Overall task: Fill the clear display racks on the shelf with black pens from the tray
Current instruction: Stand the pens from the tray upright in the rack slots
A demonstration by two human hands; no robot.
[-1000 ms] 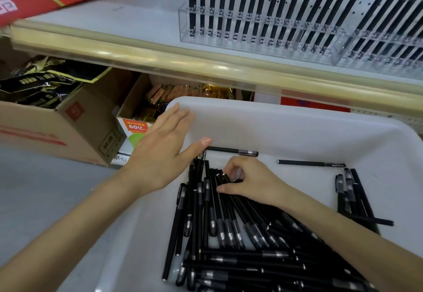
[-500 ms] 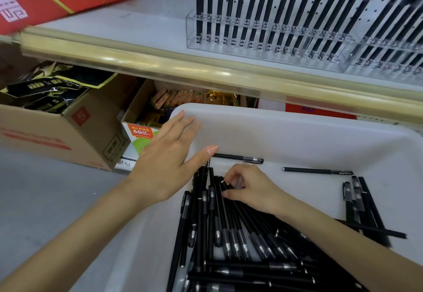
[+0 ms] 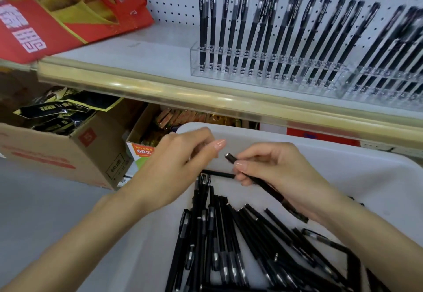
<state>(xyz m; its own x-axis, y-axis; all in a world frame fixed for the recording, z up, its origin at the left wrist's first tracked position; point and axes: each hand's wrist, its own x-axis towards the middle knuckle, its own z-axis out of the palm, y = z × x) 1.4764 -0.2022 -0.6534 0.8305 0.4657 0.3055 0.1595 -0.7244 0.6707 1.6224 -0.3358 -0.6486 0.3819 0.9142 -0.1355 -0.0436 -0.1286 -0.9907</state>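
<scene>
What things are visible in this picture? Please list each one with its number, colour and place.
clear display racks: two, transparent, side by side on the shelf
pens in racks: many, black, standing upright in the racks
shelf: one, white with golden front edge, above the tray
pegboard: one, white, behind the racks
bag: one, red and yellow, on the shelf at left
cardboard boxes: two, mostly brown, below the shelf at left
tray: one, white, in front of the shelf
loose pens: many, black, piled in the tray
held pen: one, black, above the tray
right hand: pinches the held pen
left hand: beside the pen's end, holding nothing visible
</scene>
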